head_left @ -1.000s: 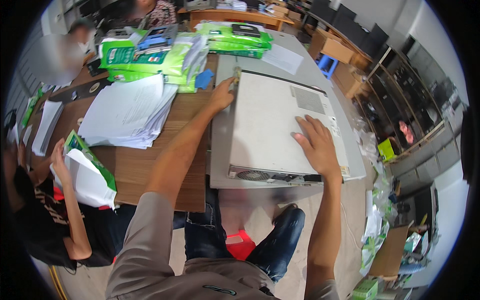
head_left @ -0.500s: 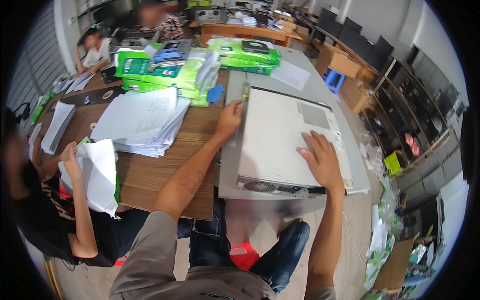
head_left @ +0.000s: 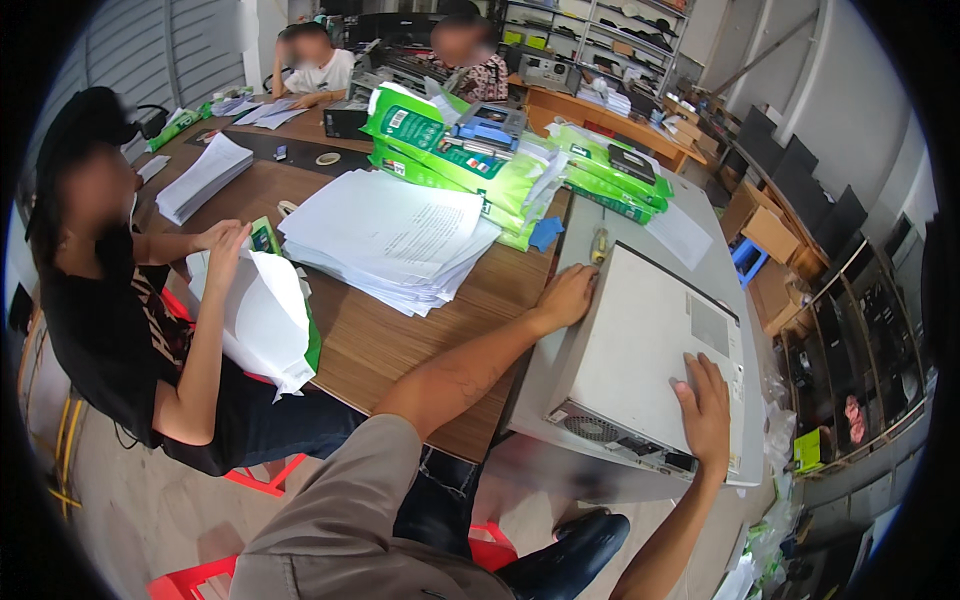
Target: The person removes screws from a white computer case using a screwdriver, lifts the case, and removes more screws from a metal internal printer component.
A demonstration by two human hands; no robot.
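White computer case (head_left: 640,345) lay beneath my loosely spread right hand (head_left: 706,412); my left hand (head_left: 567,299) curled beside it, grip impossible to tell.

Finding a narrow bare lane of grey counter (head_left: 531,398) along the left side of the computer case (head_left: 645,345), but meeting the left hand (head_left: 567,297) and, just beyond, a yellow-handled screwdriver (head_left: 599,247) there. Having open room over the case's flat top up to the right hand (head_left: 707,414). Meeting green packs (head_left: 598,178) beyond the case's far end. Finding bare brown counter (head_left: 372,350) too, but getting boxed in by the paper stack (head_left: 385,230), the left forearm (head_left: 475,368) and a co-worker's opened pack (head_left: 265,310).
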